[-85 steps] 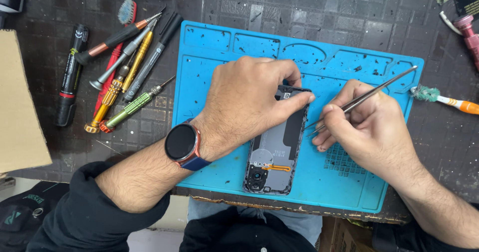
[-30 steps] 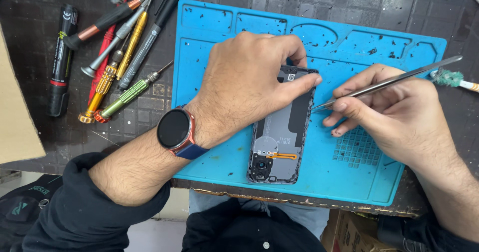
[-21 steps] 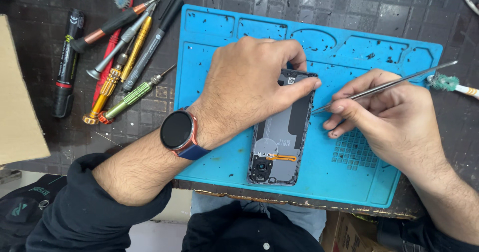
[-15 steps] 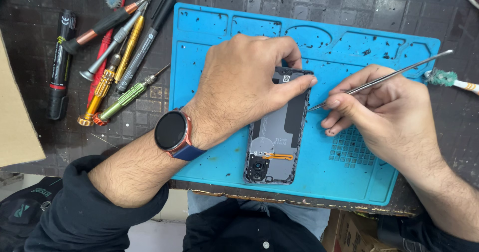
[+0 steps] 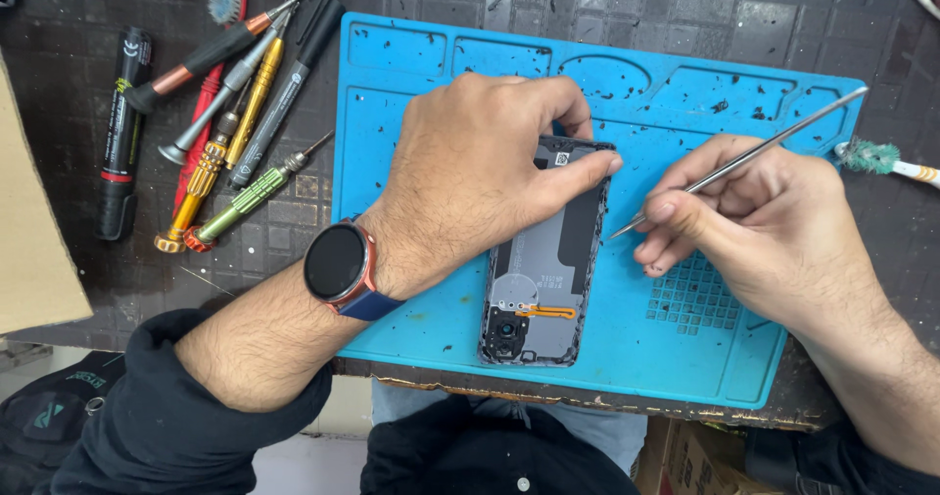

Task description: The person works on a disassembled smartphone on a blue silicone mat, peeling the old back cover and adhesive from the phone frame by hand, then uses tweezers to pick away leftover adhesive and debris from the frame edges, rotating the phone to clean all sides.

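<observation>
The left forearm crosses in from lower left over the blue mat [image 5: 685, 358]. The left hand [image 5: 480, 177] lies palm down, fingers spread flat, pressing the opened phone [image 5: 543, 260] at the mat's middle, thumb on its upper right edge. The right hand [image 5: 754, 221] is curled closed, pinching thin metal tweezers [image 5: 744, 157] whose tip sits just beside the phone's right edge.

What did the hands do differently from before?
The right hand drew back, so the metal pick it holds has left the phone; its tip now sits just off the phone's right edge. The left hand stays pressed on the phone, which lies on the blue mat as before.
</observation>
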{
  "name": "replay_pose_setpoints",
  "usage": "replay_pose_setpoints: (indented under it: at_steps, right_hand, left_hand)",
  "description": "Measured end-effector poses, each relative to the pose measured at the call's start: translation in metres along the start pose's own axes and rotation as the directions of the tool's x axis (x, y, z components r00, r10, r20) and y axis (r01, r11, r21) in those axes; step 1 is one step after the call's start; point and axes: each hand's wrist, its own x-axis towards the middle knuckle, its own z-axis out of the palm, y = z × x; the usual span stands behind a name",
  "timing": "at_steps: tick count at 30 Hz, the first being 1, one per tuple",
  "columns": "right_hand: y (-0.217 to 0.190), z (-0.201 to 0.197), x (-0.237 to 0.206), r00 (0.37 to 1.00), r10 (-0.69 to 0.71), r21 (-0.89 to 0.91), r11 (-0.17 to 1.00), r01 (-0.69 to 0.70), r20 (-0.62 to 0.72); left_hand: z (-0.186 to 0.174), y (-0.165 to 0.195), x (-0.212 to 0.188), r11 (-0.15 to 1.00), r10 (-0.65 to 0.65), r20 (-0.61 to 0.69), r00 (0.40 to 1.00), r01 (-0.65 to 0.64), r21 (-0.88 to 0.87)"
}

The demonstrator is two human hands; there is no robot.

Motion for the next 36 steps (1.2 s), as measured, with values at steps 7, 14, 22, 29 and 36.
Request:
replay_pose_setpoints:
  at_steps: [7,14,22,29,36]
  right_hand:
    - [0.0005,0.0041,-0.0024,0.998,-0.045,0.002,0.999,0.046,-0.038]
    - [0.0005,0.0024,-0.0016,0.998,-0.058,0.042,0.997,0.058,-0.007]
    - [0.003,0.0018,-0.0028,0.999,-0.047,0.032,0.998,0.047,-0.006]
    - [0.0041,0.0024,-0.0029,0.998,-0.07,0.046,0.997,0.07,-0.001]
    - [0.0057,0.0046,-0.0059,0.993,-0.118,0.001,0.993,0.118,-0.008]
  left_hand:
    - [0.0004,-0.0012,-0.0014,1.0,-0.007,0.018,1.0,0.007,0.007]
    - [-0.0004,-0.0012,-0.0009,1.0,0.028,-0.027,0.999,-0.028,0.001]
    - [0.0014,-0.0023,-0.002,1.0,0.007,-0.003,1.0,-0.007,0.011]
    - [0.0001,-0.0009,-0.0013,1.0,-0.01,0.002,1.0,0.01,0.001]
    - [-0.0002,0.0,-0.002,1.0,0.009,-0.018,1.0,-0.009,-0.002]
